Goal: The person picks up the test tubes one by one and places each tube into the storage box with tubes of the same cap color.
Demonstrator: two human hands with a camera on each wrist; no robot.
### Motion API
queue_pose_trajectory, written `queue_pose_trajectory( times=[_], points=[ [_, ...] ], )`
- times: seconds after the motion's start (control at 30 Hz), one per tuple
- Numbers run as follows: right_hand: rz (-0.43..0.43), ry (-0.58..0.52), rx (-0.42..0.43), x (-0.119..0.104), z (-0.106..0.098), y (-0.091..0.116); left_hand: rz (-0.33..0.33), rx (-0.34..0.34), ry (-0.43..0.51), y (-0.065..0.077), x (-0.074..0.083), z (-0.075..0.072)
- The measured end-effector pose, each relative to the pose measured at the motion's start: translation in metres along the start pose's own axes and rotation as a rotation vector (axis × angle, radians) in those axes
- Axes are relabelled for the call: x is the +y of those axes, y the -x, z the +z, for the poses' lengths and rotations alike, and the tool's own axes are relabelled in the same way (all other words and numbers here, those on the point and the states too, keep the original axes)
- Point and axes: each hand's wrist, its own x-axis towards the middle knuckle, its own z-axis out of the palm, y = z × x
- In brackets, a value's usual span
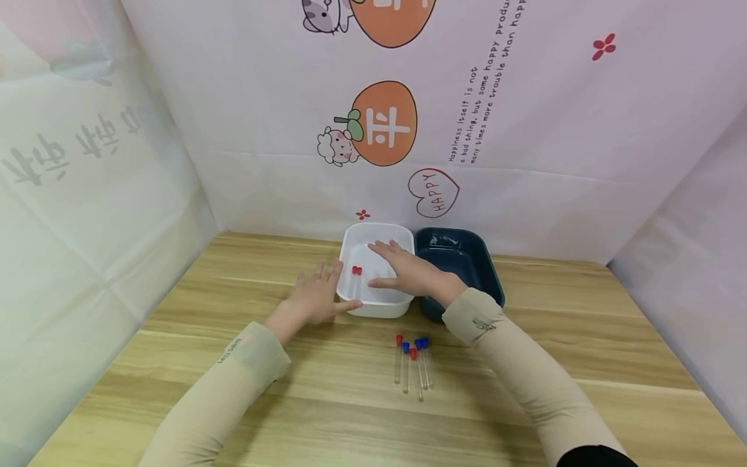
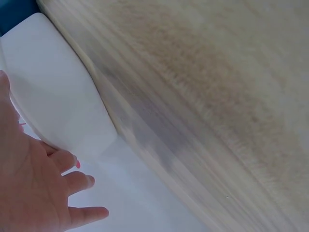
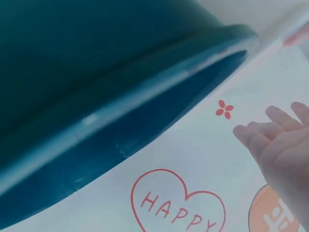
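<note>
My left hand [image 1: 315, 297] is at the left side of a white tub [image 1: 382, 311], fingers spread and thumb by its front rim. In the left wrist view the white tub [image 2: 58, 82] lies beside the palm. My right hand [image 1: 411, 271] reaches across above the white tub with straight fingers and nothing in its grasp. Two small clear tubes with red caps [image 1: 356, 270] lie inside that tub. On the table in front lie several clear tubes, some with red caps [image 1: 413, 353], others with blue caps [image 1: 425, 342].
A dark blue tub [image 1: 496, 279] stands right against the white one, under my right wrist. Both tubs are near the back edge of the wooden table [image 1: 327, 402]. Behind them hangs a white printed cloth [image 1: 262, 194], with more cloth at both sides.
</note>
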Motion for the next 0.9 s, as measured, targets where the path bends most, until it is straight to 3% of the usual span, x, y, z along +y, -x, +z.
queue_pose_trajectory(
  times=[0.9],
  points=[
    [-0.169, 0.015, 0.141, 0.003, -0.003, 0.069, 0.002, 0.005, 0.003, 0.001, -0.001, 0.001]
  ],
)
